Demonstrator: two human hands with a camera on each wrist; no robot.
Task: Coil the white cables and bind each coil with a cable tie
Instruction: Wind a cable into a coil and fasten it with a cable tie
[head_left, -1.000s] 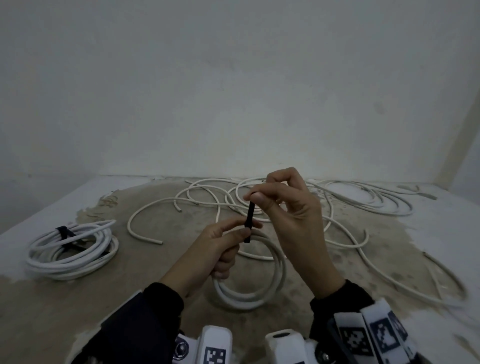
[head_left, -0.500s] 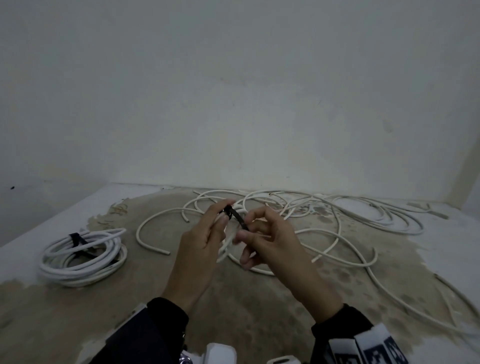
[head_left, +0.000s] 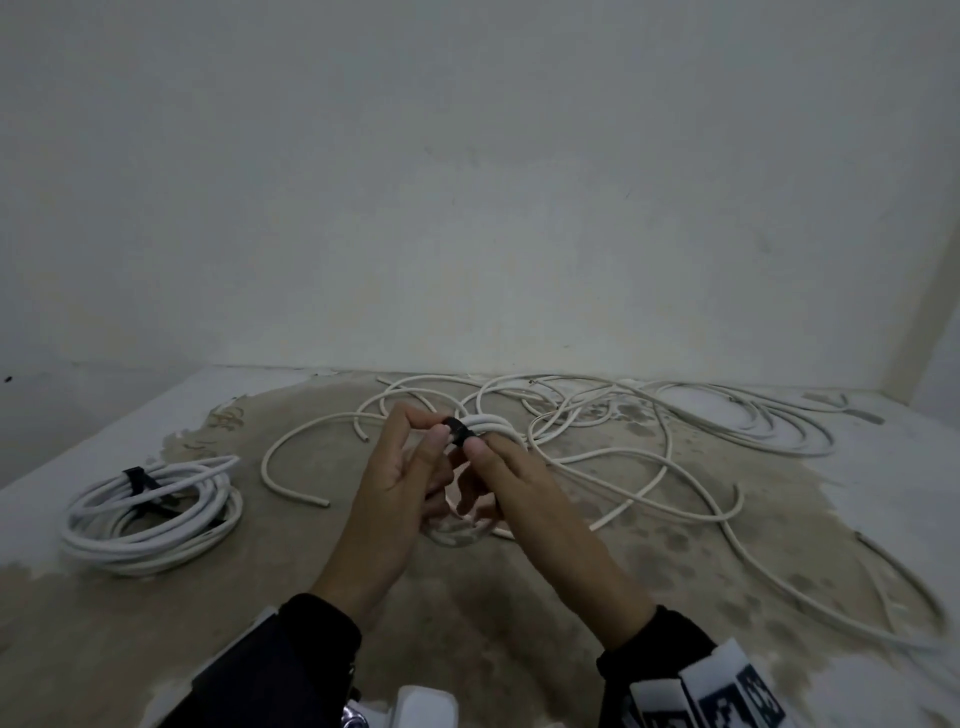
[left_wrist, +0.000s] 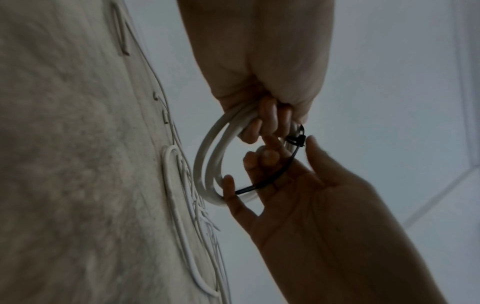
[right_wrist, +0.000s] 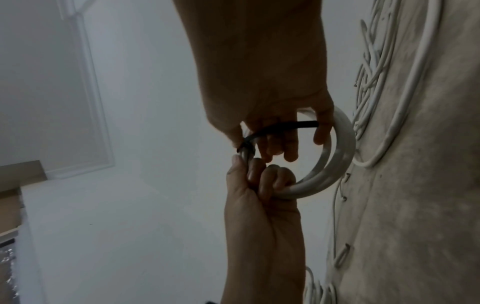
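Small white cable coil (left_wrist: 207, 164) of a few turns, raised clear of the desk (head_left: 311, 597) and held upright between both hands at chest centre. Black cable tie (head_left: 457, 432) looped round the bundled turns at the top of the coil, head seated against the cable, free tail trailing down across the ring's opening. Left hand (head_left: 400, 483) clamped on the coil: fingers curled tightly round the turns just beside the tie, thumb tip alongside the tie head. Right hand (head_left: 519, 483) closed on the tie: thumb and forefinger pinching the strap at the bundle, remaining fingers loosely bent, tail lying across them. Below and beyond the hands, loose white cables (head_left: 623, 431) sprawled in tangled loops over the worn desk. Well apart at far left, a finished coil (head_left: 150, 514) lying flat, bound with its own black tie (head_left: 136, 480). Plain pale wall (head_left: 467, 208) behind.
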